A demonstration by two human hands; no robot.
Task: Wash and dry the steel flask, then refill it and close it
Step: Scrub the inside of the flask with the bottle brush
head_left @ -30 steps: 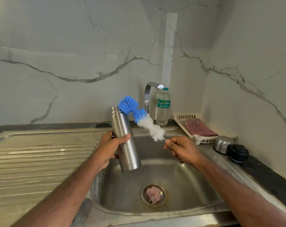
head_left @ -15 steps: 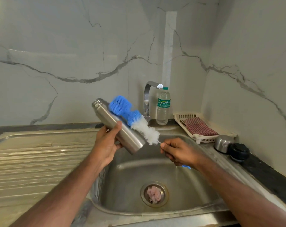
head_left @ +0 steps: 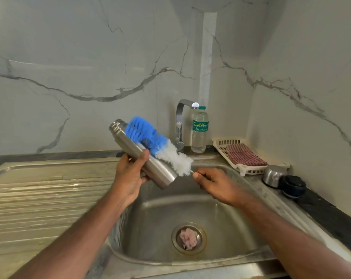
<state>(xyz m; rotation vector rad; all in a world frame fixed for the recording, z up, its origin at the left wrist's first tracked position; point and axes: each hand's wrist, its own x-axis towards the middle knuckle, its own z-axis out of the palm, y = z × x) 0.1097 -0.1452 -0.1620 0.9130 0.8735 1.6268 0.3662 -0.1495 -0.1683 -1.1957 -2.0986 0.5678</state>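
In the middle of the frame, above the far left edge of the stainless-steel sink basin (head_left: 221,214), the slim cylindrical brushed-steel flask (head_left: 144,156) is held tilted steeply, its open threaded neck pointing to the upper left and its flat base down toward the right. It has no cap on; the bare metal shows soft grey reflections along its length and ridged rings at the mouth. The left hand (head_left: 130,176) grasps it round the middle, thumb across the front of the body and fingers wrapped behind.

Lying along the flask's upper side and touching it is a bottle brush with blue bristles at the tip and white bristles below (head_left: 156,146); the blue part sits near the neck, the white part near the base. The right hand (head_left: 215,184), just right of the flask's base, is clenched round the brush's thin handle, most of which is hidden inside the fist.

At the bottom of the basin a pale pinkish scrap sits in the round drain (head_left: 188,238). Behind, centre frame, stands a bent steel tap (head_left: 179,125) with a clear plastic water bottle with a green label and cap (head_left: 199,130) just beside it. On the right counter a cream plastic slotted tray (head_left: 249,170) holds a red checked cloth (head_left: 245,155); nearer, a steel cup (head_left: 273,175) touches a black round stopper (head_left: 293,186).
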